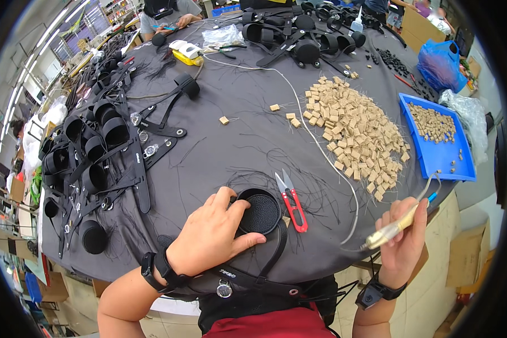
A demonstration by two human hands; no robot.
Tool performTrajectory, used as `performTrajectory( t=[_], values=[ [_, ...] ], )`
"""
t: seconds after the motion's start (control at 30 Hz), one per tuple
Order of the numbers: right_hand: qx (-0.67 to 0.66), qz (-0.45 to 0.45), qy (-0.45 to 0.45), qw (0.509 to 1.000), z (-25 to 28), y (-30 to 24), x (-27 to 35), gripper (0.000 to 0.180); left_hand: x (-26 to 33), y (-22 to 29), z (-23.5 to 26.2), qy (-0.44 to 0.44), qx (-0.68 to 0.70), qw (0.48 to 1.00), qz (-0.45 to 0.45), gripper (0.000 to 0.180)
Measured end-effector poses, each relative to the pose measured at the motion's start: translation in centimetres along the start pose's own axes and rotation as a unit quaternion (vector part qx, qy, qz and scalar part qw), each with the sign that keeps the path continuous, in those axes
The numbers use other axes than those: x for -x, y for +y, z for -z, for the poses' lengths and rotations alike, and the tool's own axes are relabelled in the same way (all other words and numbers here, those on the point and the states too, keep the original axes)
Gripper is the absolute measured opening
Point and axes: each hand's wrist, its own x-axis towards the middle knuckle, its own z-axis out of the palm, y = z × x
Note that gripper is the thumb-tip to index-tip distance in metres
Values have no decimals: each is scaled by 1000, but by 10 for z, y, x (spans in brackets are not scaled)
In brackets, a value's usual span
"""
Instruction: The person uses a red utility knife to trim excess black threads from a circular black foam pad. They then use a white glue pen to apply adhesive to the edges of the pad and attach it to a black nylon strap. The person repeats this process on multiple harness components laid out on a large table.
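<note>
My left hand grips the rim of a black round leather-like cup, thumb on the near side and fingers over the far left. A black strap runs from this cup toward the table's near edge, where a small round metal charm hangs. In my right hand is a corded pen-like tool with a pale handle, its dark tip pointing left. It is held apart from the cup, over the right near edge. Red-handled thread snips lie just right of the cup, blades spread.
Many small tan blocks with threads are heaped at right, beside a blue tray of more. Black strapped cups pile up at left and far back. A white cable crosses the dark table. A person works opposite.
</note>
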Motion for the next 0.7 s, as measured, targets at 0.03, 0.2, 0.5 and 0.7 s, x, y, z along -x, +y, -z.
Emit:
performTrajectory(
  t=[0.03,0.2,0.5,0.7],
  values=[
    [4,-28,-2,1000,4,-4,1,52,1,-1,1,-4,13,1000,-5,55],
    [-101,-63,-4,993,13,-12,4,48,6,-7,2,-17,58,998,-9,46],
    [454,247,-2,856,-3,-12,3,26,3,-6,7,-1,55,998,-14,56],
    [713,221,-26,664,-18,-36,-4,21,0,-9,7,-18,51,998,-32,48]
  ],
)
